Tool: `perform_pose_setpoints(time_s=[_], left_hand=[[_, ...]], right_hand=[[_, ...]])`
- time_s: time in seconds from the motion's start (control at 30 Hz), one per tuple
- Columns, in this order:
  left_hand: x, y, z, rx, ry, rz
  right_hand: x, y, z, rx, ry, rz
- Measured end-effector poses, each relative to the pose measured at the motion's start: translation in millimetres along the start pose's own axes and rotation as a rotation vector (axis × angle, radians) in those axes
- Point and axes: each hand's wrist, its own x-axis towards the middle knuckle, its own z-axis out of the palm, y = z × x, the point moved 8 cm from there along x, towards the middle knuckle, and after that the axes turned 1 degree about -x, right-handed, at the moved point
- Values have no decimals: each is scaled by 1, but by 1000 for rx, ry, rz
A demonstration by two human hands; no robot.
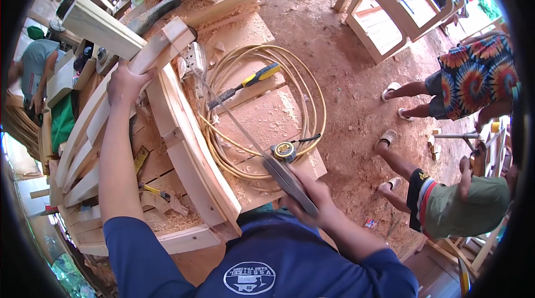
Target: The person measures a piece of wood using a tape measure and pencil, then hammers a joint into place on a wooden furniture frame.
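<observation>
My left hand (127,83) is closed round a pale wooden piece (153,55) near the top of a curved wooden frame (192,158). In my right hand (312,195), near my chest, is a hand saw (285,180). Its thin blade, seen almost edge-on, slants up and left toward the wooden end block (177,29); whether its teeth touch the wood I cannot tell. Between my hands lie a coiled yellow hose (321,109), a tape measure (285,151) and a yellow-and-black handled tool (259,76).
A white socket strip (193,59) sits beside the frame. Shavings cover the low bench (262,117). A second yellow-handled tool (155,190) lies inside the frame. Two people (468,203) stand at right, another person (39,66) at left. A wooden cabinet frame (384,13) stands beyond.
</observation>
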Motion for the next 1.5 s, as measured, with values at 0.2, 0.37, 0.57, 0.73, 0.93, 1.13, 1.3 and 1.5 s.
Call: perform_pose_setpoints(time_s=[0.2,0.37,0.57,0.73,0.93,1.13,1.3,1.5], left_hand=[[-5,6,2,31,70,37],[0,21,-5,-8,-14,-20],[4,11,0,-41,-46,-37],[-2,0,-3,15,-26,-32],[-9,16,-4,0,-1,17],[1,24,-10,-19,20,18],[-6,17,-9,-126,-75,-47],[-4,13,-4,15,21,36]], right_hand=[[43,-12,2,-19,8,-95],[292,-34,70,26,180,-208],[215,-22,55,59,54,-70],[-2,-10,-4,-75,-11,-8],[64,8,15,-31,-31,-6],[304,-54,72,-87,157,-194],[194,-20,53,55,45,-87],[-27,1,-6,-33,-21,15]])
